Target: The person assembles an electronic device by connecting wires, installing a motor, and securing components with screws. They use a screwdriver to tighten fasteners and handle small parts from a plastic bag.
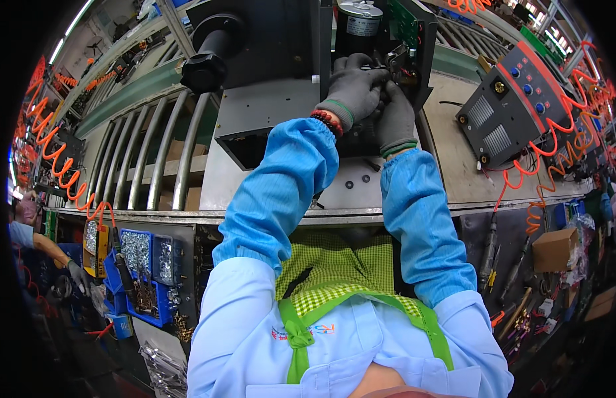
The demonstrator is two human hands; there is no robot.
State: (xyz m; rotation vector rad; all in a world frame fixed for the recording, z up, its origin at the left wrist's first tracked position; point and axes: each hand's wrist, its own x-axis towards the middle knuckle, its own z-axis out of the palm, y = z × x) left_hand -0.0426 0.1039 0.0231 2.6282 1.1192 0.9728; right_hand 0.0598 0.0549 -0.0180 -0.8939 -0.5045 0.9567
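1. Head view: the machine [275,60] stands open on the bench [338,199], motor [362,25] inside; work there looks unfinished.
2. Left hand [353,91] and right hand [395,118], fingers curled, meet beside the motor; cannot tell what they hold.
3. Washers [349,185] lie nearer; gloves hide the contact spot.

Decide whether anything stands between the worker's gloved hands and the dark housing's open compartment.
Nothing visible does: the left hand and right hand reach into the dark housing, below the silver-topped cylinder in the picture; what they touch is unclear.
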